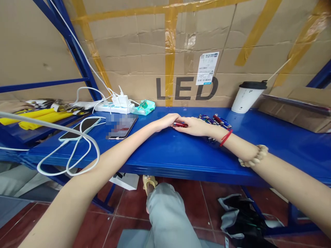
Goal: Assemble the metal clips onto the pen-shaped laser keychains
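Left grip (167, 121) and right grip (196, 126) meet at mid tabletop (165, 151). Each pinches one end of a single red torch (180, 125), fingers pressed together on it. The torch lies level between them, low at the surface; whether it touches cannot be told. Just behind the right grip lies a heap (214, 120) of like torches, red and blue and touching one another. At least four show; an exact count cannot be made. Below the right wrist are small metal bits (210, 140), too small to identify. That forearm carries two bands, one red string (226, 137) and one bead bracelet (254, 156). Left of the left grip lie two phones. The nearer phone (121, 126) is well apart from the grip, and the farther phone (80, 128) lies under a looping white cable (99, 151). Behind these are one power strip (113, 107) with one charger (123, 100) and one tissue pack (145, 107). Far right and behind the right grip stands one lidded cup (247, 97), upright. A cardboard box (144, 44) closes the whole back edge. The surface from the grips to the front edge is bare, as is the stretch between heap and cup. The cable loop overhangs the front edge at far left.
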### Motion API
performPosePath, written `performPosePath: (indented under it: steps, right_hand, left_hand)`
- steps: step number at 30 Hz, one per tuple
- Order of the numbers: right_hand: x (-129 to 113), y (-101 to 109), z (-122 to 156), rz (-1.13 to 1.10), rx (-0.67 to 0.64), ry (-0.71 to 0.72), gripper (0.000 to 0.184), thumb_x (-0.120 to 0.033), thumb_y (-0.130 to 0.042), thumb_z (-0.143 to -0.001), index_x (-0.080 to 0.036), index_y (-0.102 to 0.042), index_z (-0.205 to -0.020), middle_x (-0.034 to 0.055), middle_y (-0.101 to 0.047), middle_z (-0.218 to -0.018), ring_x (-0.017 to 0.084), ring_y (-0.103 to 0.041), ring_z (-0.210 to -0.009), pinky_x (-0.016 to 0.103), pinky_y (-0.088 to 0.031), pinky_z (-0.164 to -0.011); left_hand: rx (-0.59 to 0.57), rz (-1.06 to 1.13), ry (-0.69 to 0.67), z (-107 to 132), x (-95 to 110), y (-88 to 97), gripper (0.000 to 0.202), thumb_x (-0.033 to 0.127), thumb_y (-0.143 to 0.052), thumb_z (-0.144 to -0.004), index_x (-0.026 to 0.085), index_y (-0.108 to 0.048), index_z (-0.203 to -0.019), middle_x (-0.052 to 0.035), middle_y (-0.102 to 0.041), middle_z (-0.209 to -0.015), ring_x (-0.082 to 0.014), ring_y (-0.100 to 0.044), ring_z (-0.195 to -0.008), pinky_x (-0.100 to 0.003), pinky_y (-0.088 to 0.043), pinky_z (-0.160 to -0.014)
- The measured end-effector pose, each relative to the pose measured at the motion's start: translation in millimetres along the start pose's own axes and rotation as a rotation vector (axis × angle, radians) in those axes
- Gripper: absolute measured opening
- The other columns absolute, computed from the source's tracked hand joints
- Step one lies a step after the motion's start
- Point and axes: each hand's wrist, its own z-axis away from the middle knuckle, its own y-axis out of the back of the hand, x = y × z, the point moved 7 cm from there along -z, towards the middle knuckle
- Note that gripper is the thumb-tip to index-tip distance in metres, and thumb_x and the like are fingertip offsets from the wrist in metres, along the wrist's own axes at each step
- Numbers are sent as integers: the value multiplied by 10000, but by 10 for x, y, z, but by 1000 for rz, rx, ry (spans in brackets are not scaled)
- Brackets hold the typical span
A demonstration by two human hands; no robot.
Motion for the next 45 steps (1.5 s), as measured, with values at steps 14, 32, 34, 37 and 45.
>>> performPosePath:
  steps: [14,32,34,37,45]
  right_hand:
    - [11,-12,-7,-9,16,29,401,-448,-385,-896,-250,-528,-1214,28,-580,-1230,226,-567,-1063,371,-428,-911]
    - [4,-12,-9,-46,21,53,410,-452,-399,-889,-227,-539,-1201,49,-591,-1210,233,-574,-1045,384,-435,-895]
    - [1,-12,-8,-43,20,52,403,-449,-397,-891,-234,-536,-1202,42,-590,-1213,229,-573,-1048,379,-434,-899]
    - [-4,-9,-7,-40,19,57,397,-441,-394,-893,-231,-539,-1198,42,-591,-1212,228,-573,-1047,378,-435,-897]
    - [-3,-9,-6,-50,15,52,384,-422,-414,-888,-235,-544,-1198,39,-589,-1217,231,-569,-1056,391,-424,-917]
  left_hand:
    - [14,-74,-48,4,48,-3,219,202,-350,-814,152,-432,-617,0,-482,-669,-117,-415,-663,-251,-329,-636]
    - [9,-29,-15,35,65,-8,206,203,-365,-817,144,-476,-654,-6,-521,-706,-119,-439,-695,-250,-331,-656]
    - [12,-30,-12,37,67,-7,208,202,-365,-819,145,-477,-653,-7,-524,-711,-121,-444,-702,-249,-331,-659]
    - [16,-32,-12,43,76,-5,212,201,-367,-819,145,-492,-657,-12,-534,-718,-126,-452,-713,-249,-330,-666]
    - [13,-5,-4,39,58,-4,217,205,-373,-817,144,-505,-656,-15,-548,-716,-125,-456,-698,-245,-330,-648]
